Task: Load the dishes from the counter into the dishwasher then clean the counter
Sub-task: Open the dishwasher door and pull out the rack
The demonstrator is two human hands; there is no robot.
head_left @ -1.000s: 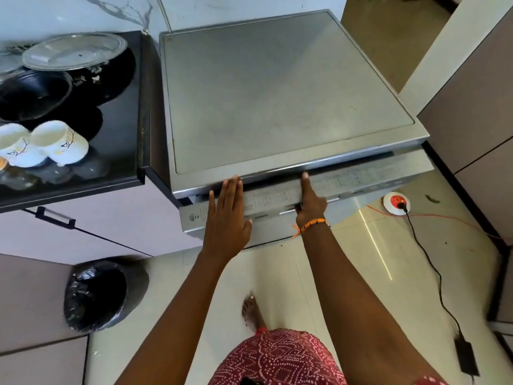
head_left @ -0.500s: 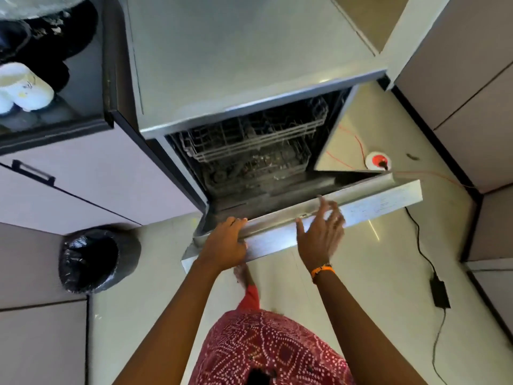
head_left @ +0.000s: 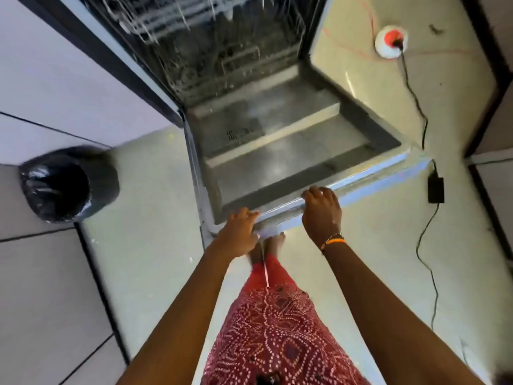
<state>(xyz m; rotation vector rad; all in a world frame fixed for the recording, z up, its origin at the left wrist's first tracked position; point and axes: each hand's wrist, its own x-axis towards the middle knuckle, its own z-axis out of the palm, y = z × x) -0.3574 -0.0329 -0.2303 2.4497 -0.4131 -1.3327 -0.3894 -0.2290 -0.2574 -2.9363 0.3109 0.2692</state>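
At twelve o'clock on the pale tiled floor (head_left: 150, 245), one dishwasher is standing with its door (head_left: 277, 151) lying folded down. Left hand (head_left: 238, 234) and right hand (head_left: 322, 212) are each gripping the door's front edge. One black-lined bin (head_left: 66, 184) is sitting at nine o'clock; one red-and-white socket (head_left: 391, 41) and one black adapter (head_left: 435, 187) are lying toward two o'clock.

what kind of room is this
Most likely a home kitchen: an open dishwasher with its door folded down, flat cabinet fronts beside it, and a lined bin on the tiled floor.
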